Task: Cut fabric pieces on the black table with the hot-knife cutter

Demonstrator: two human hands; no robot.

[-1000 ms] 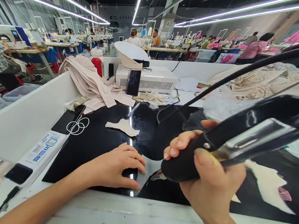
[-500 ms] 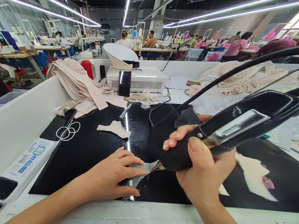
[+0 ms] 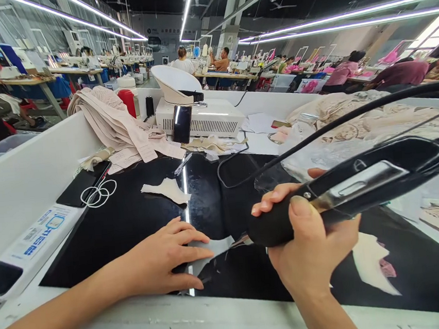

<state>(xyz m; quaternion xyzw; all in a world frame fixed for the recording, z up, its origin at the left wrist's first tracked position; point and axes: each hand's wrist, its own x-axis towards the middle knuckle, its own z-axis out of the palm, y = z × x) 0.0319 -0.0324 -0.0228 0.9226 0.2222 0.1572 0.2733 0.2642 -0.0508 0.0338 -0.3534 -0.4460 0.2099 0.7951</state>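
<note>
My right hand [image 3: 313, 248] is wrapped round the black foam grip of a long black tool [image 3: 361, 184] with a metal lever and a cable running off to the right. The tool's tip points down at a piece of black fabric [image 3: 237, 271] near the table's front edge. My left hand [image 3: 166, 260] lies flat on that black fabric with the fingers stretched out, pressing it on the glossy black work surface [image 3: 131, 219]. A small beige fabric cut-out [image 3: 167, 189] lies further back on the surface.
A white machine [image 3: 199, 117] with a dish-shaped top stands at the back, a heap of beige fabric [image 3: 110, 120] to its left, lace pieces [image 3: 355, 120] to the right. White rings [image 3: 98, 192] and a phone [image 3: 79, 183] lie at left. Other people work at distant tables.
The right hand and the tool have shifted slightly to the right and up. The left hand stays flat on the fabric. The camera view has drifted a little.
</note>
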